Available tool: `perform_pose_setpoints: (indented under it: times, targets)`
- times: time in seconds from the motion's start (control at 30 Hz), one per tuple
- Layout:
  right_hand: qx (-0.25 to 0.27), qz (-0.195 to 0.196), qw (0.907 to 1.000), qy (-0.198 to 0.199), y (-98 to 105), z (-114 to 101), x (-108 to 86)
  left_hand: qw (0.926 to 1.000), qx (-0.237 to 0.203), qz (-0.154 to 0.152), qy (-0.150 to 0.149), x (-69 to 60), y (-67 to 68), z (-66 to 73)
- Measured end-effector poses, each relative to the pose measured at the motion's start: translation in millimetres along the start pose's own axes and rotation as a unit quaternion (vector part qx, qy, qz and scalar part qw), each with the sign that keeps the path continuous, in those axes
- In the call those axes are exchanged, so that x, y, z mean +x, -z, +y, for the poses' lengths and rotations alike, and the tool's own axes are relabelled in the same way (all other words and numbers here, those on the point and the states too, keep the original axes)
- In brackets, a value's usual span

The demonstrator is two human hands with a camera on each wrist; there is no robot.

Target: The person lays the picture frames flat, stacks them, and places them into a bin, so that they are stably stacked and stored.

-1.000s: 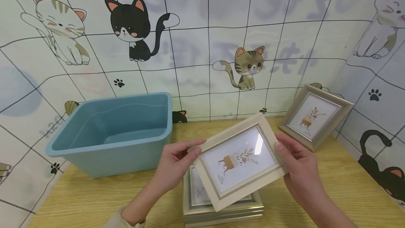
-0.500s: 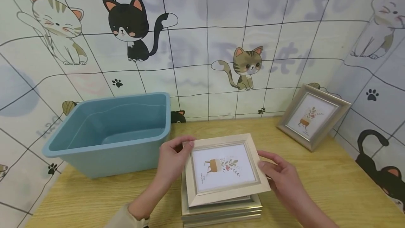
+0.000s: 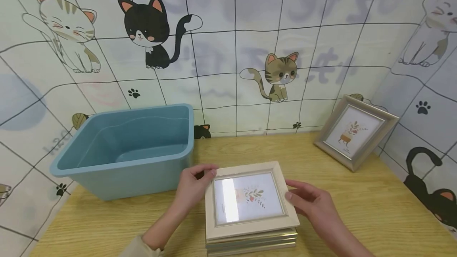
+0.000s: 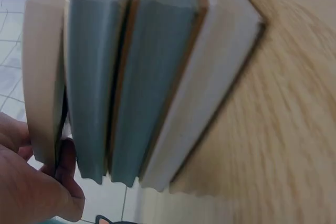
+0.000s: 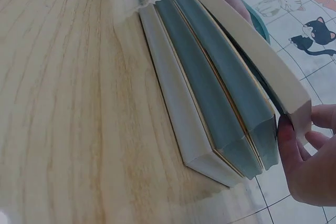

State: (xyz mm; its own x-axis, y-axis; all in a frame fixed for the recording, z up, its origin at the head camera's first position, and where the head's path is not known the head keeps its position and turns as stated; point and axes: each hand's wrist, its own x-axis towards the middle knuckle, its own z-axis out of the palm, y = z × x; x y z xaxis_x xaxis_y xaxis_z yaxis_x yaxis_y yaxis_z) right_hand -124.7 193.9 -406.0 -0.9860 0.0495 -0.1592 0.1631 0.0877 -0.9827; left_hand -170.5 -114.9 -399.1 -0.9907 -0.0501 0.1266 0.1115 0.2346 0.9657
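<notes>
A cream picture frame (image 3: 251, 199), with a plant print under its glass, lies over a stack of three other picture frames (image 3: 255, 246). My left hand (image 3: 192, 187) pinches its far left corner, and my right hand (image 3: 314, 207) pinches its right edge. From the left wrist view, the thumb and fingers of the left hand (image 4: 39, 187) grip the cream frame's edge. The right wrist view has the right hand (image 5: 315, 166) at the opposite end, with a narrow gap between the cream frame (image 5: 262, 56) and the grey-blue one (image 5: 226, 51) below.
A blue plastic tub (image 3: 143, 177) stands at the back left with nothing visible inside. At the back right, another picture frame (image 3: 323, 146) leans against the wall. Cat-print sheeting (image 3: 217, 50) covers the walls behind the wooden table (image 3: 385, 217).
Both hands have lowered the cream frame toward me and turned it from a slant to nearly line up with the stack, where it now covers the frames below.
</notes>
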Motion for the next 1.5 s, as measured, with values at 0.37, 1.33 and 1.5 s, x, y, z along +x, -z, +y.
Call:
perform_pose_setpoints:
  times: [0.37, 1.33, 1.5]
  targets:
    - [-0.068, 0.022, 0.9956, 0.061, -5, 9, -3.9, 0.9998, 0.013, -0.008, -0.014, 2.6, -0.1, -8.3]
    - [-0.058, 0.009, 0.9942, 0.09, -4, 20, -4.2, 0.9973, 0.056, -0.047, -0.014, 4.9, 0.5, -16.9]
    - [-0.059, 0.005, 0.9937, 0.095, -2, 21, -3.5, 0.9971, 0.049, -0.055, -0.018, 5.5, 2.1, -19.0]
